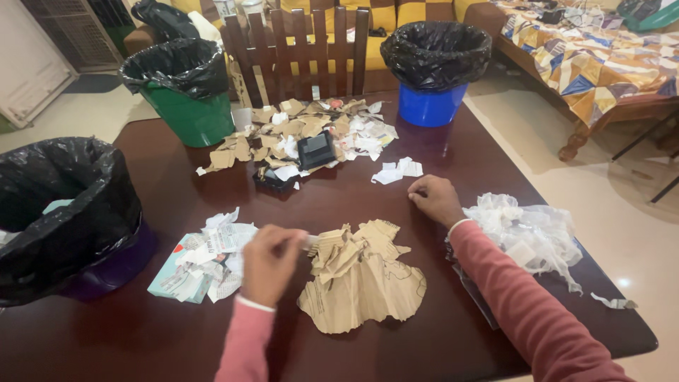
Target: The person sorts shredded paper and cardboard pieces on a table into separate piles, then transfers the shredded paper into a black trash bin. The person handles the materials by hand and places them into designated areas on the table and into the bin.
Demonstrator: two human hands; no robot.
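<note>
The left hand (269, 260) is curled, its fingertips pinching a small pale scrap at the left edge of the brown cardboard pile (362, 276). The right hand (436, 199) rests on the table (141, 332) as a loose fist beyond that pile; whether it holds anything I cannot tell. The cardboard lies near the table's front edge, between the two hands, torn and curled.

Risks, as I judge them: the pile is loose and layered, so a sideways tug could drag neighbouring pieces into the white paper scraps (205, 258) just to the left, mixing the heaps. The right sleeve touches the crumpled clear plastic (527, 233), which is light and sits close to the table's right edge; a sweep of the forearm could push it off, where one shred (614, 302) already lies at the rim. A small white cluster (397, 170) sits near the right hand's knuckles. Farther out, the mixed heap (304, 138) and the lined bins, purple (64, 212), green (185, 88) and blue (435, 71), stand well apart.
</note>
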